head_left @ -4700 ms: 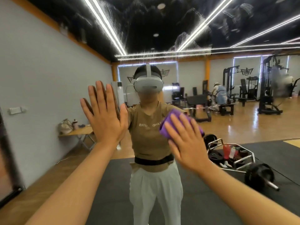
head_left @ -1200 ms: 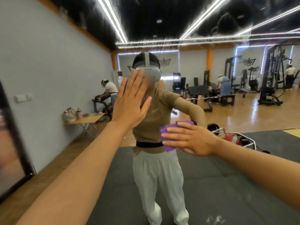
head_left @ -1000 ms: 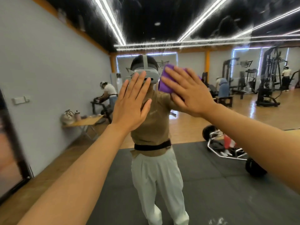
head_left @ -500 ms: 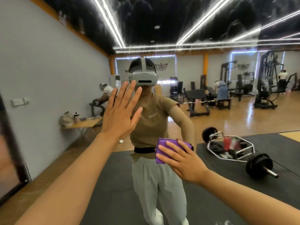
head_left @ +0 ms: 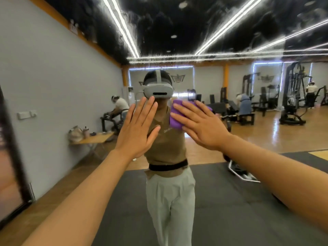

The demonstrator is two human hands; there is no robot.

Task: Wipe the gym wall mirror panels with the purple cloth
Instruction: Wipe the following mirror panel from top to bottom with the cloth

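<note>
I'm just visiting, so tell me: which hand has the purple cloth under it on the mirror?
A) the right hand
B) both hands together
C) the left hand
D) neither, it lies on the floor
A: the purple cloth sits under the flat fingers of the right hand, while the left hand lies bare against the mirror.

Most of the purple cloth [head_left: 175,119] lies hidden under the right hand [head_left: 200,126] — only its left part and upper right corner show. Below and right of the cloth, the right forearm [head_left: 266,166] covers much of a metal bar frame [head_left: 243,174]. Far left of the cloth, a dark frame [head_left: 12,139] is blurred — and the shirt lettering [head_left: 167,130] at the cloth's lower left corner is too small to read.
</note>
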